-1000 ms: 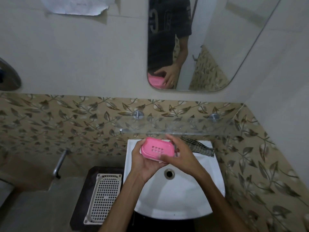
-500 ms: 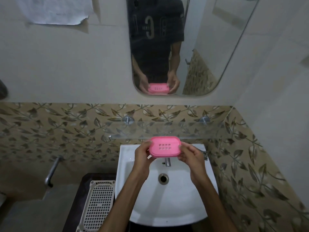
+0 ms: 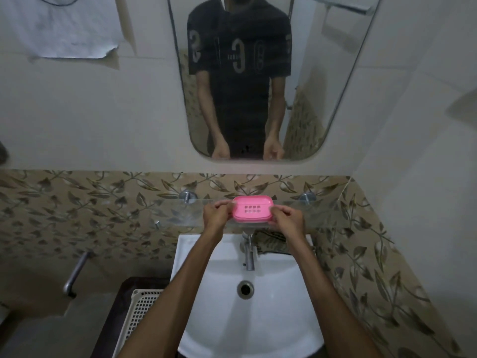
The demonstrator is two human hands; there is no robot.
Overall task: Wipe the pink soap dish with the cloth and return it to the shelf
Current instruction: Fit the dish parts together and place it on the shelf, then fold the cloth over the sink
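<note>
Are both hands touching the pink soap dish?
Touching. The head view shows the left hand pinching one end of the soap dish and the right hand gripping the other end.

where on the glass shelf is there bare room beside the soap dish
The glass shelf shows bare glass to the left of the left hand, out past the left bracket, and to the right of the right hand. The middle is crowded: both hands pinch the ends of the pink soap dish.

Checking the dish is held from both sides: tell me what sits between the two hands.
In the head view, only the pink soap dish lies between the left hand and right hand, over the glass shelf; both hands' fingers pinch its ends.
</note>
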